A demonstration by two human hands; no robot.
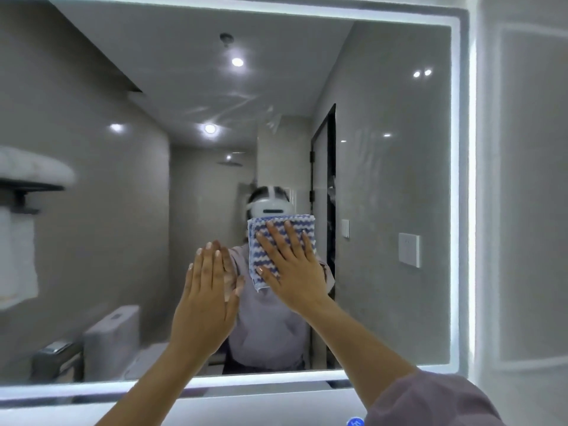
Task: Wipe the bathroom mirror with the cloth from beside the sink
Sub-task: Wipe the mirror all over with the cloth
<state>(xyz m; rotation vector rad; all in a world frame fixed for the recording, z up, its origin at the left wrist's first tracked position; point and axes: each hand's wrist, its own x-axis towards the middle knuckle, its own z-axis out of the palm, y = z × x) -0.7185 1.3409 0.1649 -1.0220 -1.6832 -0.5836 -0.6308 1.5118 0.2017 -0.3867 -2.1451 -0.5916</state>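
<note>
"Up against the glass, how was the right hand set?"

"I had the right hand [295,272] flat, fingers straight and spread. It was pressing the folded blue-and-white wavy-striped cloth [259,255] onto the large rectangular mirror with the glowing white border [384,210], near the middle of its width and below its centre. My left hand [206,299] lay just beside it, fingers straight and close together, palm on bare glass, holding nothing."

"And how far along were you?"

"Mid-wipe, I judged. The cloth was off the counter and working on the mirror, so the fetching was done. Faint streaks showed above the cloth and over the right-hand part of the pane, so I reckoned a good share was left. I couldn't tell how clean the left side was."

"Which way did the cloth lie?"

"It was a folded oblong, flat to the mirror, with its long axis close to upright. The top edge ran nearly level and the lower corner pointed down past my thumb. My fingers lay along it, pointing up and a little left."
</note>
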